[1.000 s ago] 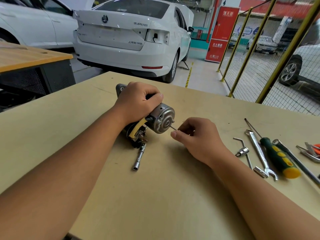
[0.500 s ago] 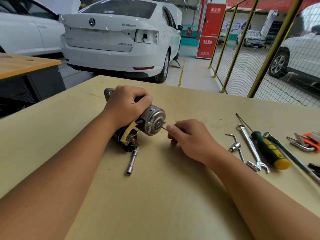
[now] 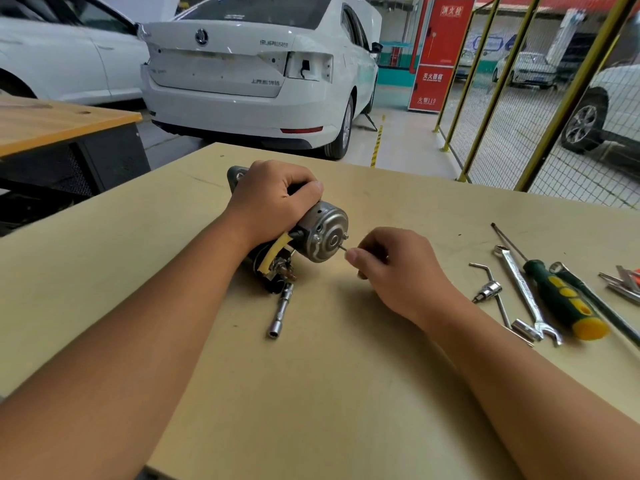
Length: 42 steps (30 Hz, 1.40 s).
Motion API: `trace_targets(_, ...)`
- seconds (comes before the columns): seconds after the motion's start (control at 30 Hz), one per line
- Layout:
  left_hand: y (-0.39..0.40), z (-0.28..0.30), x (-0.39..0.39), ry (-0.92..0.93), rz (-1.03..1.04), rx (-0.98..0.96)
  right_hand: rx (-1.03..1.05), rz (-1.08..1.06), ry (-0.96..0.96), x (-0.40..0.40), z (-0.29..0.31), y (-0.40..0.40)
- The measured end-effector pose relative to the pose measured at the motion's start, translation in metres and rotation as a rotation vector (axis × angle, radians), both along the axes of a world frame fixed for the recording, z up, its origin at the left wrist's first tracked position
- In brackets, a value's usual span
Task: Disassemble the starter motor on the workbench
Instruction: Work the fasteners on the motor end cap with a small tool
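The starter motor [image 3: 323, 233] lies on the tan workbench [image 3: 311, 393] with its round silver end cap facing right. My left hand [image 3: 273, 199] grips the motor body from above. A thin long bolt [image 3: 343, 248] sticks out of the end cap. My right hand [image 3: 394, 268] pinches the bolt's outer end between thumb and fingers. A yellow cable piece [image 3: 275, 252] and copper terminals show under the motor.
A socket extension [image 3: 281, 311] lies just in front of the motor. To the right lie an L-shaped socket wrench [image 3: 491, 291], a combination spanner [image 3: 526, 294], a green-yellow screwdriver [image 3: 561, 299] and pliers [image 3: 620, 284] at the edge. A white car [image 3: 249, 71] stands behind.
My hands keep the same hold on the motor and bolt. The view has shifted a little; my right hand stays close to the end cap.
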<state>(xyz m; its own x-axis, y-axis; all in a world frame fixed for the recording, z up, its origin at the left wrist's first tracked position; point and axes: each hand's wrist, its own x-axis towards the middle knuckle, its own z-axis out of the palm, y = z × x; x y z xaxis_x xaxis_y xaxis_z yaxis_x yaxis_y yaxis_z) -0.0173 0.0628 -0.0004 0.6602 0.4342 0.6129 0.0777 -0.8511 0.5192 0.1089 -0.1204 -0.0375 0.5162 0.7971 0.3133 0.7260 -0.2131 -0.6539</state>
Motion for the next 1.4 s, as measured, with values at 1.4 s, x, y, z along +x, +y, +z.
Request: trace_targets(1.4, -0.0036, 0.0012, -0.0018, 0.009, 0.0, 0.0, 0.029, -0.055, -0.015, -0.0001, -0.0051, 0.0042)
